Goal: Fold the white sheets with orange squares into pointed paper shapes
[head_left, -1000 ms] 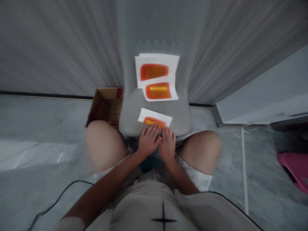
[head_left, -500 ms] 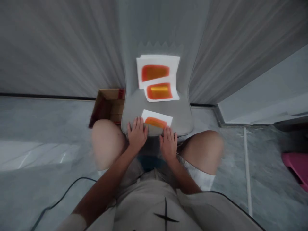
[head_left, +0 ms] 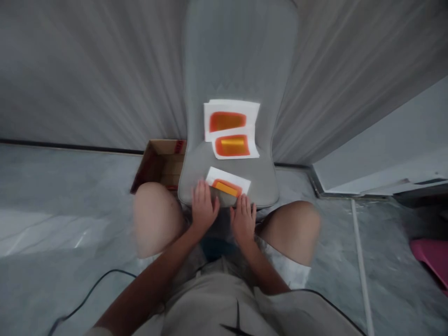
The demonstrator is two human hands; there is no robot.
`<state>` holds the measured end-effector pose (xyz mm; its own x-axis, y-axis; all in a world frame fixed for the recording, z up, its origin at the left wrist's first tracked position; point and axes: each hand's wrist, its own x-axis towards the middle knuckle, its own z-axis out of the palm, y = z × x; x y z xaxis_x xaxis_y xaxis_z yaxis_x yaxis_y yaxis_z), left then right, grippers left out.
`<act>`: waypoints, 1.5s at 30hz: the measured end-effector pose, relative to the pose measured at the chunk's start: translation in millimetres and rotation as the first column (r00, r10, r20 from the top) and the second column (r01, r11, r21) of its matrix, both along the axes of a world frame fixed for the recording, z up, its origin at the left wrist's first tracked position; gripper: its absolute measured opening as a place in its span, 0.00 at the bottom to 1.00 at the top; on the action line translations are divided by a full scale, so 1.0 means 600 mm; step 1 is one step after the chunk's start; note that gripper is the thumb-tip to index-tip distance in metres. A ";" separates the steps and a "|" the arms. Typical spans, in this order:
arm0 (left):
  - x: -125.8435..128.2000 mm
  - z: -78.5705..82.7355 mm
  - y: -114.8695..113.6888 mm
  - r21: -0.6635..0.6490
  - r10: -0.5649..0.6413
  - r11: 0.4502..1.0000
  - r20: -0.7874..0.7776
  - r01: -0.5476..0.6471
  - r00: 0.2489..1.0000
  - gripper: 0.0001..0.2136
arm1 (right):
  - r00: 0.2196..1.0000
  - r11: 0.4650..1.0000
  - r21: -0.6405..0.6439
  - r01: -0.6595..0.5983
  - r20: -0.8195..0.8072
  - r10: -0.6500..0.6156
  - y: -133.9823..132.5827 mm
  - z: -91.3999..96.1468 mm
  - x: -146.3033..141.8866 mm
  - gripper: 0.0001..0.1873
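A small white sheet of paper [head_left: 233,178] with an orange-red patch lies tilted near the front of a grey chair seat [head_left: 191,184]. My left hand [head_left: 203,205] is flat with fingers stretched out, its fingertips by the sheet's left end. At the lower right corner lies my right hand [head_left: 243,217], fingers also extended; whether it presses on the paper I cannot tell. Farther back rest two overlapping paper pieces: an upper sheet [head_left: 231,105] with a dark orange patch, leaning on the backrest, and a lower sheet [head_left: 231,157] with a brighter one.
An open cardboard box [head_left: 164,144] stands on the floor left of the chair. My knees flank the seat. A dark cable [head_left: 87,294] runs over the floor at lower left, and a pink plastic object [head_left: 432,256] is at the right edge. A curtain-like grey surface [head_left: 87,70] rises behind.
The view has shifted, so chair and papers appear lower. My left hand has moved slightly right and its fingers point more straight ahead. More of the front sheet's yellow-orange middle shows.
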<state>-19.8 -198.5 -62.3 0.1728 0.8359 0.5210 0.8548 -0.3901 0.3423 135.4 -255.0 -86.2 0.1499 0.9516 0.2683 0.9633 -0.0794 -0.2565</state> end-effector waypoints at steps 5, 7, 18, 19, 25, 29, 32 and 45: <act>0.045 0.005 -0.044 -0.007 -0.445 0.894 -0.115 0.448 0.888 0.29 | 0.998 0.997 -0.037 -0.061 0.031 0.062 -0.006 -0.005 0.010 0.32; 0.054 0.009 -0.045 -0.114 -0.469 0.882 -0.120 0.457 0.875 0.29 | 0.997 0.997 -0.045 -0.063 0.040 0.065 -0.007 -0.006 0.012 0.33; -0.013 0.014 0.003 -0.223 -0.053 0.975 -0.175 0.013 0.983 0.30 | 0.999 0.999 -0.038 -0.027 0.028 0.028 -0.005 0.013 0.004 0.33; -0.021 0.014 0.007 -0.226 -0.026 0.974 -0.177 -0.015 0.984 0.30 | 0.999 0.999 -0.034 -0.023 0.026 0.024 -0.004 0.012 0.003 0.33; -0.034 0.010 0.017 -0.243 0.016 0.968 -0.208 -0.068 0.978 0.30 | 0.999 0.999 -0.047 -0.025 0.022 0.026 -0.004 0.011 0.005 0.33; -0.031 0.004 0.015 -0.223 0.006 0.973 -0.215 -0.055 0.976 0.30 | 1.000 1.000 -0.017 -0.026 -0.005 0.026 -0.007 0.017 0.008 0.33; -0.031 0.001 0.014 -0.202 0.011 0.978 -0.204 -0.053 0.979 0.30 | 1.000 0.997 0.077 0.029 -0.015 -0.028 -0.001 0.035 -0.011 0.32; -0.035 -0.001 0.012 -0.257 -0.014 0.966 -0.184 -0.035 0.983 0.31 | 0.992 0.996 -0.023 -0.090 -0.095 0.088 0.071 0.050 -0.088 0.27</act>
